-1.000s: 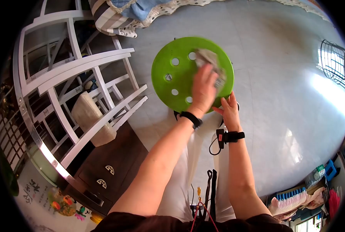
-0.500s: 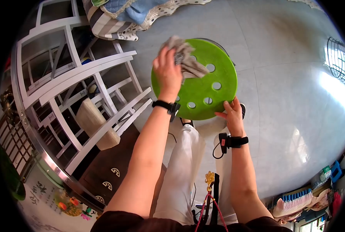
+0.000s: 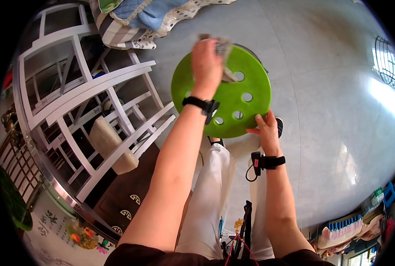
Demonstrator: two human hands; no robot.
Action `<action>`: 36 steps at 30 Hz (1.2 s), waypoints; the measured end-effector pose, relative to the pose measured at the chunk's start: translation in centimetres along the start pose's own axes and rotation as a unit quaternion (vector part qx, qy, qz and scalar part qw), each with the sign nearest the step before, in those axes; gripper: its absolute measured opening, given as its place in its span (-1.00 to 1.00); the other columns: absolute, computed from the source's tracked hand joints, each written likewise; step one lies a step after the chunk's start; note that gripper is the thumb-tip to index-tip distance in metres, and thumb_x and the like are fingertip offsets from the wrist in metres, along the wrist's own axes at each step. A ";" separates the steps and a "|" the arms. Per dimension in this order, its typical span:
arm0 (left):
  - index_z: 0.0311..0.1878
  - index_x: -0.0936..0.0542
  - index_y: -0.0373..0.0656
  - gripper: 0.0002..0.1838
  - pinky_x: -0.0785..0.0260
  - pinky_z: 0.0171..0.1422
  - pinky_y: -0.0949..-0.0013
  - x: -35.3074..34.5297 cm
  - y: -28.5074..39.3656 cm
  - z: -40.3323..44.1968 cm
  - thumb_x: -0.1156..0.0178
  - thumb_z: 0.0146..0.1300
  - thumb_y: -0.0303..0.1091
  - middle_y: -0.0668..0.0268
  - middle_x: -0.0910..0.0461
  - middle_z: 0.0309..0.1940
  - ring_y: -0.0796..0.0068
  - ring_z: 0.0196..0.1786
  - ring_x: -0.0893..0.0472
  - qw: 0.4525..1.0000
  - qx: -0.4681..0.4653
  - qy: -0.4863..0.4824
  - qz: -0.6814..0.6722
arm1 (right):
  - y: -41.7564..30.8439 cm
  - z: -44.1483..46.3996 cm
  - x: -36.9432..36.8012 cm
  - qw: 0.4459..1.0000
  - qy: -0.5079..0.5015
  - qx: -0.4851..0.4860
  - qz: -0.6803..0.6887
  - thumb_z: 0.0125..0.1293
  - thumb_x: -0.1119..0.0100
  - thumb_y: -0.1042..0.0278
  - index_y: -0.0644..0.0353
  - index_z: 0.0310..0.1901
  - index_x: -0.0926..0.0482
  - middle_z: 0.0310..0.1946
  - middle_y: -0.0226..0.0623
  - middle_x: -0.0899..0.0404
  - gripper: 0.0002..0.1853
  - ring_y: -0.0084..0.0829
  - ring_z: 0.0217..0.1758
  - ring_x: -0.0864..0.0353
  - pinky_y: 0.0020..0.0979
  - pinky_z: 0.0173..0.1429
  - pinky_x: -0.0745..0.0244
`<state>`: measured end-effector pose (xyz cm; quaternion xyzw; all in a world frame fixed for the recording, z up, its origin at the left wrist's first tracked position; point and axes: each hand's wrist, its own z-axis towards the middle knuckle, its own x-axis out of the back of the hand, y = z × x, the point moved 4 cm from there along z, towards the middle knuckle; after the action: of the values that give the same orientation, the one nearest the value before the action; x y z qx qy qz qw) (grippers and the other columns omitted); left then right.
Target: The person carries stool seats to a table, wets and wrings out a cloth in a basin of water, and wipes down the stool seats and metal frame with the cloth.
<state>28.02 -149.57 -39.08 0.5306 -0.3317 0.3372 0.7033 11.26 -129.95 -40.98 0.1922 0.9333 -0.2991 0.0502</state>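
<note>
A round green stool seat [image 3: 226,104] with several round holes is in front of my legs, its top facing me. My left hand [image 3: 207,64] is closed on a crumpled grey-brown cloth [image 3: 224,48] and presses it against the far-left part of the seat. Part of the cloth shows beyond my fingers, near one of the holes. At the near-right rim, my right hand [image 3: 266,129] grips the seat edge with its fingertips on the top surface. Dark wrist straps are on both wrists.
A white slatted wooden frame [image 3: 95,88] stands at the left, with a beige block [image 3: 113,146] among its bars. A bed with a patterned cover [image 3: 155,20] is at the top. A wire rack [image 3: 389,66] is at the right. Shelved items [image 3: 339,235] lie lower right.
My left hand has moved right and slightly away from me with the cloth, sliding over the seat. My right hand keeps its hold on the rim.
</note>
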 end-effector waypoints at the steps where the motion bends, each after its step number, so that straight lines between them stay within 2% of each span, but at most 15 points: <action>1: -0.06 -0.51 -0.21 -0.61 -0.33 0.11 0.11 -0.9 2.0 0.9 -0.24 -0.04 -0.56 0.11 -0.54 -0.12 0.02 0.00 -0.49 0.998 -0.049 -0.036 -0.008 | -0.1 0.0 0.0 1.000 0.011 0.012 -0.004 0.43 0.09 0.47 0.22 0.32 -0.24 0.01 -0.25 -0.50 -0.57 -0.42 -0.07 -0.59 -0.45 -0.29 -0.70; 5: -0.20 -0.58 -0.07 -0.73 -0.43 -0.03 0.16 -4.8 7.9 1.4 -0.31 -0.04 -0.42 0.28 -0.57 -0.29 0.16 -0.11 -0.55 0.958 -0.156 -0.224 -0.085 | 0.1 0.5 0.1 1.000 0.013 0.009 -0.016 0.45 0.07 0.38 0.24 0.30 -0.26 -0.05 -0.27 -0.52 -0.58 -0.43 -0.13 -0.60 -0.46 -0.36 -0.68; 8: -0.20 -0.57 -0.09 -0.73 -0.44 -0.03 0.18 -5.1 7.9 1.0 -0.30 -0.04 -0.43 0.28 -0.57 -0.27 0.14 -0.10 -0.55 0.942 -0.195 -0.264 -0.065 | 0.7 0.9 0.3 0.999 0.029 0.016 -0.024 0.46 0.03 0.29 0.34 0.16 -0.37 -0.12 -0.24 -0.54 -0.64 -0.43 -0.20 -0.61 -0.47 -0.42 -0.67; 12: -0.03 -0.54 -0.07 -0.65 -0.42 0.07 0.16 -1.0 1.4 1.9 -0.28 0.05 -0.44 0.22 -0.57 -0.13 0.09 -0.02 -0.52 0.989 -0.094 -0.116 -0.022 | 0.7 0.5 0.3 0.998 0.057 0.020 -0.023 0.44 -0.01 0.23 0.39 0.04 -0.43 -0.17 -0.21 -0.53 -0.65 -0.43 -0.22 -0.60 -0.47 -0.43 -0.67; 14: 0.00 -0.50 -0.15 -0.63 -0.40 0.08 0.11 1.4 -3.6 0.7 -0.27 0.09 -0.42 0.10 -0.56 -0.10 0.01 -0.02 -0.51 0.998 -0.020 -0.036 0.044 | 0.8 0.6 0.4 0.998 0.059 0.012 -0.026 0.44 -0.02 0.23 0.38 0.04 -0.43 -0.16 -0.21 -0.53 -0.65 -0.43 -0.22 -0.60 -0.48 -0.43 -0.67; 16: 0.01 -0.47 -0.22 -0.61 -0.34 0.10 0.10 3.9 -7.5 -2.4 -0.28 0.09 -0.43 0.08 -0.53 -0.11 0.01 0.01 -0.48 0.998 0.061 -0.010 0.017 | 0.9 0.7 0.3 0.998 0.062 0.007 -0.030 0.44 -0.02 0.22 0.38 0.04 -0.43 -0.16 -0.22 -0.53 -0.65 -0.43 -0.22 -0.60 -0.48 -0.43 -0.67; 19: 0.13 -0.39 -0.34 -0.52 -0.30 0.19 0.10 6.5 -8.9 -8.5 -0.25 0.20 -0.34 -0.05 -0.47 -0.01 -0.08 0.08 -0.45 0.980 0.200 0.011 -0.013 | 1.0 0.5 -0.1 0.998 0.064 0.011 -0.020 0.44 -0.02 0.21 0.38 0.04 -0.42 -0.15 -0.21 -0.52 -0.64 -0.43 -0.21 -0.59 -0.49 -0.43 -0.67; 21: 0.14 -0.36 -0.39 -0.48 -0.29 0.20 0.09 6.6 -9.3 -12.9 -0.26 0.20 -0.32 -0.08 -0.46 0.02 -0.12 0.10 -0.44 0.962 0.266 0.059 0.017 | 0.9 0.6 -0.1 0.998 0.043 0.011 -0.040 0.44 -0.01 0.20 0.37 0.05 -0.42 -0.14 -0.22 -0.51 -0.64 -0.44 -0.22 -0.58 -0.49 -0.43 -0.67; 23: 0.15 -0.35 -0.41 -0.46 -0.28 0.21 0.10 6.2 -9.4 -16.9 -0.26 0.21 -0.30 -0.12 -0.45 0.03 -0.13 0.10 -0.44 0.925 0.365 0.101 -0.016 | 1.2 0.7 0.0 0.998 0.047 0.004 -0.047 0.44 -0.02 0.17 0.35 0.06 -0.43 -0.15 -0.25 -0.51 -0.62 -0.47 -0.25 -0.57 -0.50 -0.44 -0.65; 27: 0.15 -0.31 -0.45 -0.50 -0.32 0.18 0.17 3.9 -6.4 -23.7 -0.21 0.26 -0.36 -0.03 -0.48 0.01 0.05 0.04 -0.51 0.884 0.418 0.206 -0.041 | 0.5 0.3 -0.3 0.996 0.054 0.015 -0.072 0.44 -0.02 0.10 0.33 0.07 -0.45 -0.18 -0.29 -0.53 -0.58 -0.51 -0.27 -0.55 -0.52 -0.48 -0.57; 29: 0.18 -0.30 -0.45 -0.51 -0.31 0.21 0.27 3.2 -2.4 -24.9 -0.20 0.28 -0.41 0.04 -0.47 0.06 0.23 0.05 -0.50 0.786 0.537 0.237 -0.193 | 0.7 0.5 -0.1 0.995 0.050 0.023 -0.087 0.45 -0.01 0.07 0.32 0.07 -0.45 -0.19 -0.30 -0.53 -0.57 -0.52 -0.27 -0.55 -0.53 -0.47 -0.54; 30: 0.20 -0.30 -0.43 -0.51 -0.31 0.21 0.31 2.4 -1.3 -26.1 -0.19 0.29 -0.42 0.08 -0.47 0.08 0.29 0.05 -0.50 0.752 0.568 0.220 -0.250 | 0.7 0.4 -0.1 0.995 0.050 0.022 -0.087 0.45 -0.01 0.07 0.32 0.07 -0.45 -0.19 -0.30 -0.53 -0.57 -0.52 -0.27 -0.55 -0.53 -0.47 -0.54; 31: 0.23 -0.29 -0.42 -0.51 -0.31 0.21 0.34 1.5 -0.3 -27.3 -0.19 0.30 -0.44 0.13 -0.46 0.10 0.35 0.05 -0.50 0.714 0.595 0.204 -0.306 | 0.5 0.3 -0.1 0.994 0.057 0.022 -0.095 0.45 -0.01 0.06 0.32 0.07 -0.45 -0.19 -0.31 -0.54 -0.57 -0.52 -0.27 -0.55 -0.53 -0.44 -0.54; 34: 0.23 -0.38 -0.27 -0.57 -0.39 0.14 0.32 -1.6 3.7 -29.1 -0.18 0.33 -0.45 0.29 -0.51 0.10 0.40 0.03 -0.52 0.533 0.610 0.275 -0.517 | 1.0 0.5 0.2 0.992 0.056 0.019 -0.109 0.45 -0.01 0.05 0.30 0.08 -0.45 -0.16 -0.30 -0.55 -0.56 -0.52 -0.24 -0.55 -0.51 -0.37 -0.54; 36: 0.22 -0.40 -0.25 -0.58 -0.40 0.12 0.32 -1.2 3.5 -28.6 -0.20 0.31 -0.45 0.31 -0.52 0.09 0.42 0.02 -0.53 0.512 0.633 0.247 -0.526 | 1.4 0.6 0.8 0.991 0.055 0.018 -0.118 0.45 -0.01 0.05 0.30 0.09 -0.45 -0.13 -0.29 -0.55 -0.56 -0.51 -0.22 -0.55 -0.50 -0.33 -0.55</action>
<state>27.57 -121.23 -44.39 0.8076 0.4964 0.1443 0.2838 11.10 -128.98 -42.41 0.0975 0.9454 -0.3084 -0.0402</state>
